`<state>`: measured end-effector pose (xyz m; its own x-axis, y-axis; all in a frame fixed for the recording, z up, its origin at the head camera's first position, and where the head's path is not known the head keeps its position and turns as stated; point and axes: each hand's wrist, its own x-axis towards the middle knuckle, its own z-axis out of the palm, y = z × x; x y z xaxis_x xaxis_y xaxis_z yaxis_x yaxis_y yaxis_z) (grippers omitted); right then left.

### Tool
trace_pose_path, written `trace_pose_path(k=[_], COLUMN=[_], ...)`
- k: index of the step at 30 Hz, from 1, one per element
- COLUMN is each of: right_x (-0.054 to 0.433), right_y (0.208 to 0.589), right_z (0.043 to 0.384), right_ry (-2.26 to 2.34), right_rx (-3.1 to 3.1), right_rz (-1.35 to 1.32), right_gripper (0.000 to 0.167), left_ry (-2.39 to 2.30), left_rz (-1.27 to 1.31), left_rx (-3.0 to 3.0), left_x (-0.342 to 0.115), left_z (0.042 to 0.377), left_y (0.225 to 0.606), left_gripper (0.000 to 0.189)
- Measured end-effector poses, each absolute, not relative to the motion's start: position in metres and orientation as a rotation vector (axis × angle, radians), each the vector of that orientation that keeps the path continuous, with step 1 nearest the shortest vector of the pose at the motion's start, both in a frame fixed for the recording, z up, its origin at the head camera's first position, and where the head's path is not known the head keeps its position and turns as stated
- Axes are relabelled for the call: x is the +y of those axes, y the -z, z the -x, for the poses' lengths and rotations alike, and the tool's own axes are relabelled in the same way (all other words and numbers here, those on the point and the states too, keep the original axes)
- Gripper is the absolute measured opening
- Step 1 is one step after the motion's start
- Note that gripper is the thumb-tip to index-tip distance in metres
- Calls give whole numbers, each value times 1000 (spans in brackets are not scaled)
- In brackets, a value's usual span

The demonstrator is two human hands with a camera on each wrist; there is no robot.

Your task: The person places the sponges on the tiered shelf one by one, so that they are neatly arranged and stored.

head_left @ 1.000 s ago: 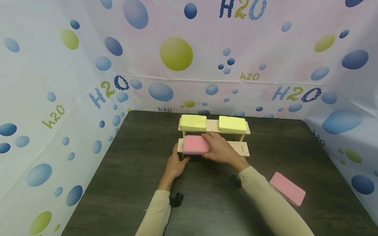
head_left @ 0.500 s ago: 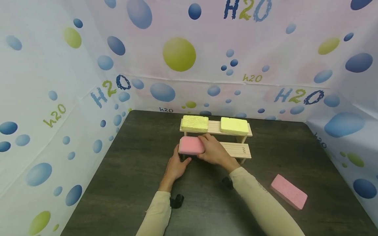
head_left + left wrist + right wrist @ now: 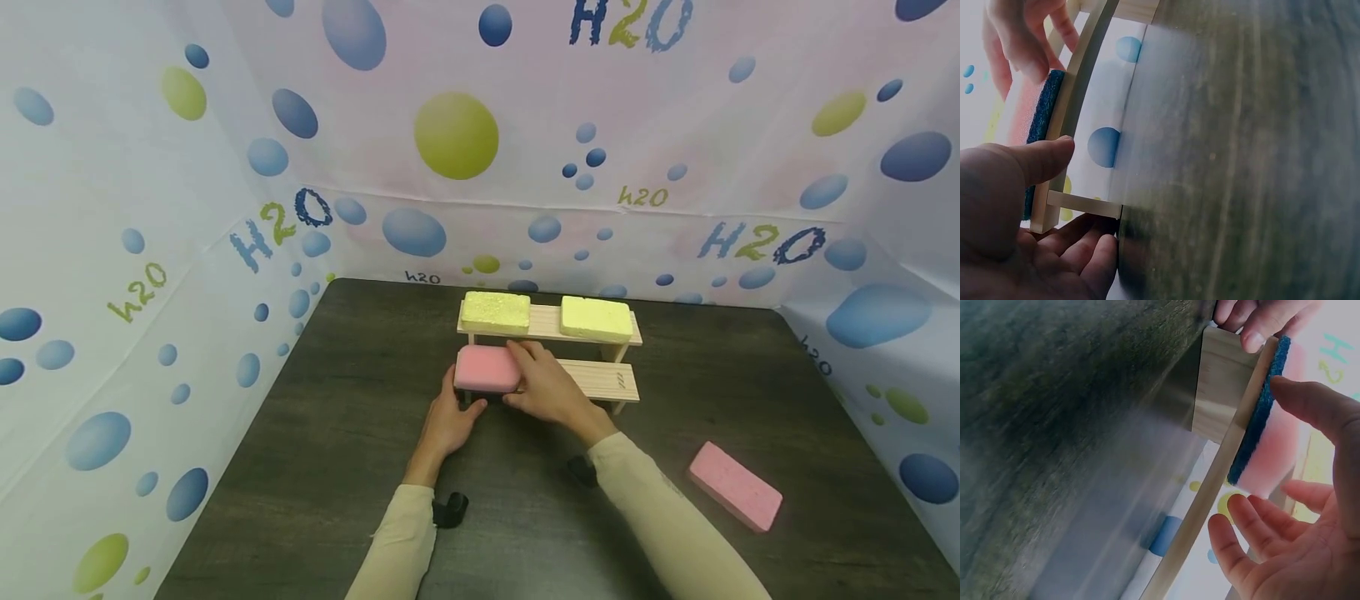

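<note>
A pink sponge [image 3: 487, 369] with a dark blue scouring layer [image 3: 1263, 412] underneath lies on the left end of a small two-tier wooden shelf's lower board [image 3: 600, 380]. My right hand [image 3: 551, 385] holds the sponge by its right end, thumb at the front edge and fingers round the end and back. My left hand [image 3: 444, 425] grips the lower board's left end. In the left wrist view its thumb [image 3: 1047, 159] presses the front edge, while the other fingers reach around the shelf's leg [image 3: 1088, 205].
Two yellow sponges, one left [image 3: 495, 312] and one right [image 3: 596, 318], sit on the upper board [image 3: 544, 322]. Another pink sponge [image 3: 735, 487] lies on the dark table [image 3: 345, 375] at right. A printed curtain [image 3: 360, 150] surrounds the table's back and sides.
My right hand has slid the pink sponge left to the lower board's end, then stayed nearly still. My left hand keeps its grip there. The head view has shifted slightly.
</note>
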<state>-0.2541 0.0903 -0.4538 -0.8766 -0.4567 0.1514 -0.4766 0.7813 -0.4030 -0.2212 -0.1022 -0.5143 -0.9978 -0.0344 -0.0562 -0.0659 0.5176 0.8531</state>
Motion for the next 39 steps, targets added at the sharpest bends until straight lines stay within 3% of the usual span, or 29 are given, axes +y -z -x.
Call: trace_pose_path(k=[14,29,39], right_x=[151,282,355], right_y=[447,469,494], right_z=[207,128,83], right_ry=[-778,-789,-660], right_rx=[-2905,-2888,-2985], right_rz=[-564,-102,222], right_gripper=[91,89,98], left_ry=[-1527,-1527,-1540], left_rz=[101,128,101], left_rx=[2705,2689,2697], left_x=[-97,-98,-97], left_z=[223,222,222], left_y=[516,515,515], left_gripper=[84,84,84])
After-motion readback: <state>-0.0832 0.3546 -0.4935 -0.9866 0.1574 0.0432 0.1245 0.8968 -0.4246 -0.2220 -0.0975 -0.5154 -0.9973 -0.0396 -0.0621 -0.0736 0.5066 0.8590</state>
